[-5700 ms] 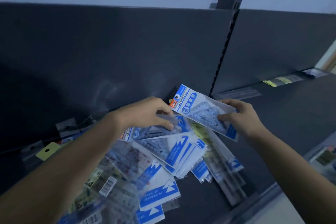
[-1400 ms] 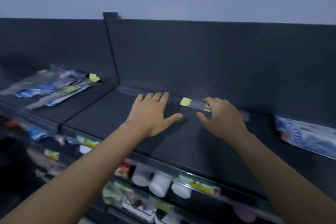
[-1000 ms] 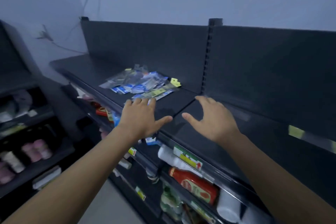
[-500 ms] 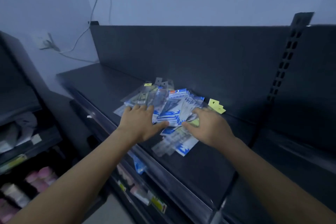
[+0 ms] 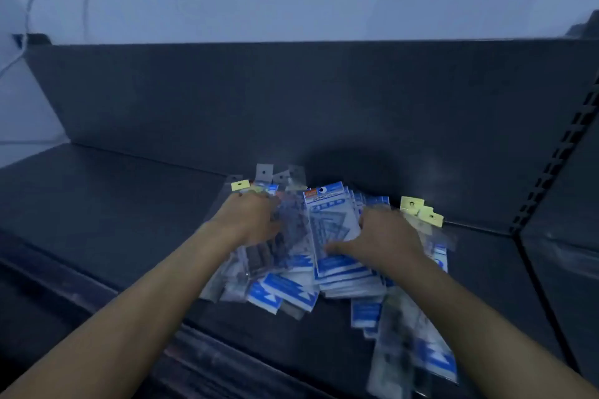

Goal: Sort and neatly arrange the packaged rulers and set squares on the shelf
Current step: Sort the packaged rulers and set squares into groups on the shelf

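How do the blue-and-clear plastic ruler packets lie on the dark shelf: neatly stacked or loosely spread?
Loosely spread: the blue-and-clear plastic packets overlap at differing angles on the dark shelf, some fanning toward its front.

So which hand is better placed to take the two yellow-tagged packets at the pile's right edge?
Probably the right hand: it rests just beside the yellow-tagged packets, while the left hand lies on the far side of the pile.
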Demonstrator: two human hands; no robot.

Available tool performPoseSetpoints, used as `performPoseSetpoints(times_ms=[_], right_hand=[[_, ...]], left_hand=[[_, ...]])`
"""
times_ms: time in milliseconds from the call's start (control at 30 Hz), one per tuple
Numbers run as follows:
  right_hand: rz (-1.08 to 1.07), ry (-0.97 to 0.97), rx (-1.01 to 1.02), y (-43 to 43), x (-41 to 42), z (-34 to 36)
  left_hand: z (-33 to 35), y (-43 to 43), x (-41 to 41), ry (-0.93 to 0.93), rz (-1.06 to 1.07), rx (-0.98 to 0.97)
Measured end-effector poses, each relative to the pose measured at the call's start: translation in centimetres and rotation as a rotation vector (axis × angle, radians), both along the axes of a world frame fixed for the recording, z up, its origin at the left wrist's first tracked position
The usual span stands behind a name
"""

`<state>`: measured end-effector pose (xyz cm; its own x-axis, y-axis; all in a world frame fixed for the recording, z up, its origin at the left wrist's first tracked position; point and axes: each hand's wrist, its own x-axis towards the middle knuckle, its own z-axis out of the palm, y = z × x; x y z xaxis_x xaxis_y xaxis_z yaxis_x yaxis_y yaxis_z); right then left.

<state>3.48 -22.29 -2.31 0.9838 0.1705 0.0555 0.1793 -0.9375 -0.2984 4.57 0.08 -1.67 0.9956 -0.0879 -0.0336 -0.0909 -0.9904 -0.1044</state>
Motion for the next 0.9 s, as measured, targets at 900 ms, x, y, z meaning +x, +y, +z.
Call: performPoseSetpoints(times_ms=[900], right_hand=[[-0.433,0.136,0.524,-0.8,-2.5,2.9]], left_hand=[[3.2,0.3,12.4,0.592,-0.705,-0.579]])
